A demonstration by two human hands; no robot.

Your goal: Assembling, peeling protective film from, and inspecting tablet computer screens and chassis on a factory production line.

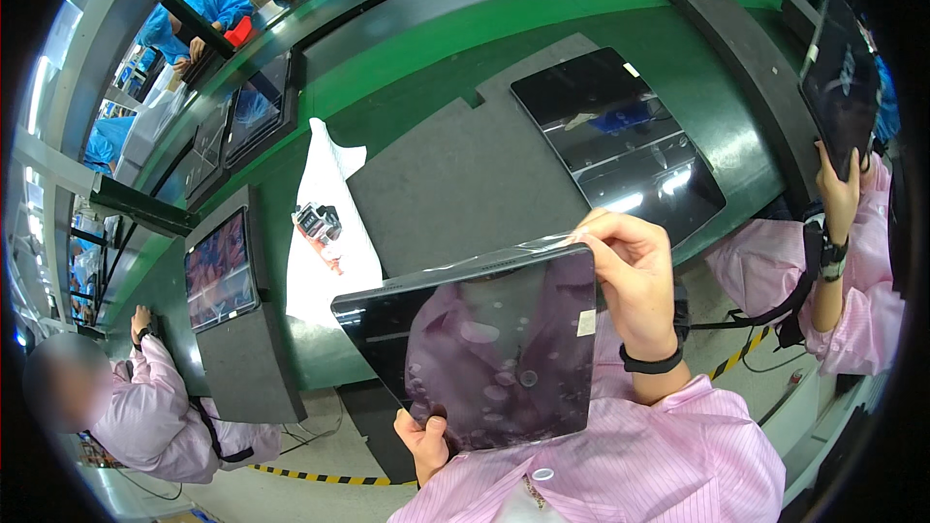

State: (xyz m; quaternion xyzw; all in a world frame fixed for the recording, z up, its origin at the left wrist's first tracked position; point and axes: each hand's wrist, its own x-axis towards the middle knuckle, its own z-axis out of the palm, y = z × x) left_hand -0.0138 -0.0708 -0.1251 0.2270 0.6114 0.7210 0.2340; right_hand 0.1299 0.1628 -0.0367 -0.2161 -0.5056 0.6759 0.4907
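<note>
A black glossy tablet (494, 358) is tilted up in front of me, its screen reflecting a pink striped garment. My left hand (422, 444) grips its lower left edge, the thumb on the screen side. At the upper right corner, the thumb and fingers of my right hand (635, 276) are pinched on a clear film (475, 260), which stands slightly off along the top edge. A small pale label (586, 323) sits near the screen's right side. Beyond, another black panel (620, 136) lies on a dark grey foam mat (446, 174).
Left of the mat, a white cloth (334, 174) carries a small black-and-silver item (318, 223). A tablet (221, 271) rests on foam farther left, near a seated person (155, 407). At right, another person's hand (838, 194) holds a black panel (841, 77). A long foam block (741, 68) borders the green bench.
</note>
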